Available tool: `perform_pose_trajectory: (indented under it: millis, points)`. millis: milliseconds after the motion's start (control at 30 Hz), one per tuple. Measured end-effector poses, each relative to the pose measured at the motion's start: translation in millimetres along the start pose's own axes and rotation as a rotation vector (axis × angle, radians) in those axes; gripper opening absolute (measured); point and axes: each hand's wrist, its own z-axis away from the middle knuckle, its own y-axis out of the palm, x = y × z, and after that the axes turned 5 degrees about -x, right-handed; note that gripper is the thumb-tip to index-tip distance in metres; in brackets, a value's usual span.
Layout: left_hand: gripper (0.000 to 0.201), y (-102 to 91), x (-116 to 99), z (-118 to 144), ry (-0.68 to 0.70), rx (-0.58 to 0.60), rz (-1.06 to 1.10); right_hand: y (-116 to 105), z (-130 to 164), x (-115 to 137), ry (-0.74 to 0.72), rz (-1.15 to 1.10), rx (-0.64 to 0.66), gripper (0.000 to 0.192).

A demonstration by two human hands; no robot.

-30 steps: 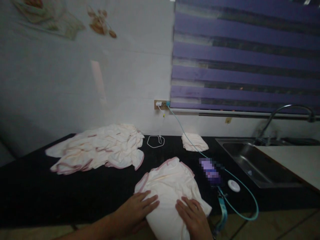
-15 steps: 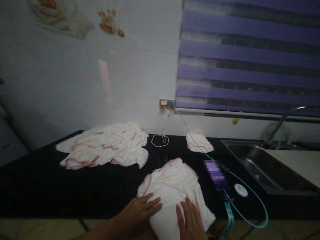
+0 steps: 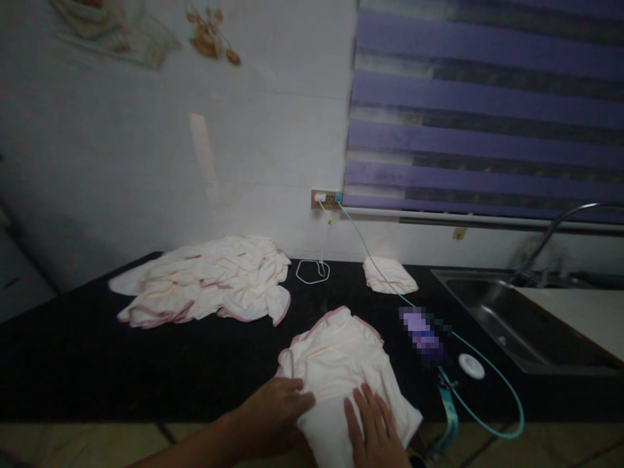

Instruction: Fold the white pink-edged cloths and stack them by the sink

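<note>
A cream cloth with pink trim (image 3: 341,361) lies at the near edge of the black counter (image 3: 146,364). My left hand (image 3: 275,409) has its fingers curled on the cloth's near left edge, bunching the fabric. My right hand (image 3: 373,429) rests flat on the cloth's near right part, fingers spread. A loose pile of similar cloths (image 3: 209,279) lies at the back left. A small folded cloth (image 3: 390,276) sits at the back near the wall.
A blurred phone (image 3: 422,335) lies right of the cloth, on a teal cable (image 3: 487,377) running from the wall socket (image 3: 325,199). A white cable loop (image 3: 312,272), a small white disc (image 3: 470,366), a steel sink (image 3: 507,318) with tap, and a purple blind (image 3: 487,110).
My left hand has gone from lying flat on the cloth to curling its fingers around the left edge. The cloth's left side has pulled inward. The view shifted slightly.
</note>
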Motion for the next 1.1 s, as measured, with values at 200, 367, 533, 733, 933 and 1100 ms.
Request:
perform_pose_trajectory:
  millis: [200,367,533,733,933,1100]
  points:
    - [0.052,-7.1,-4.1,0.5,0.022,0.012,0.061,-6.6,-0.7,-16.0,-0.063,-0.003,0.008,0.047]
    - [0.072,-7.0,-4.6,9.1,-0.135,0.022,0.095,-1.6,-0.4,-9.2,-0.016,-0.015,-0.066,0.045]
    - [0.063,-11.0,-2.4,4.8,-0.071,0.056,0.064,4.4,1.2,3.9,0.085,-0.055,-0.083,0.040]
    - [0.056,-18.0,-0.1,1.3,0.037,-0.028,0.048,-15.6,-7.1,-8.9,-0.049,-0.063,-0.006,0.048]
    - [0.040,-51.5,-1.3,4.1,0.206,-0.162,0.260,-27.8,-11.4,-12.6,-0.042,-0.348,-0.011,0.039]
    - [0.022,-106.6,-10.4,-7.2,0.118,0.006,0.561,-50.0,-27.0,-25.8,0.450,-0.627,0.141,0.030]
